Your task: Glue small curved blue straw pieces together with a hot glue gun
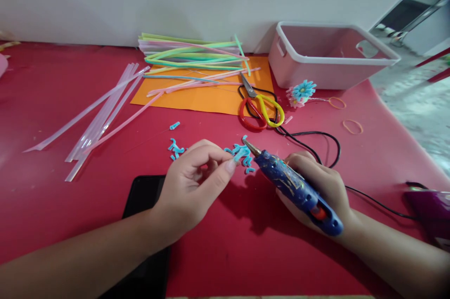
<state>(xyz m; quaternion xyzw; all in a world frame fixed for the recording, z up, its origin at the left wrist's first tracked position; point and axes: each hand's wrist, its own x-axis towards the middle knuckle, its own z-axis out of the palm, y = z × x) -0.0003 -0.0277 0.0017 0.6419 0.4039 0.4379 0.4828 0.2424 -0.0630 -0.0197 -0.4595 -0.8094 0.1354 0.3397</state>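
Note:
My left hand pinches a short blue pipe cleaner piece between thumb and forefinger. Wrapped around a dark blue hot glue gun is my right hand. The gun's metal nozzle points up and left, close above the held piece; I cannot tell whether they touch. Under and behind the fingertips lie several short blue pipe cleaner bits on the red table. A smaller group of blue cuttings sits just left of my left hand. Farther back, a blue-tipped thin wire lies flat.
Scissors with red and yellow handles lie on an orange sheet beside pipe cleaners. Clear glue sticks are at left. A pink basket, pipe cleaner flowers, a black cord and a phone surround my hands.

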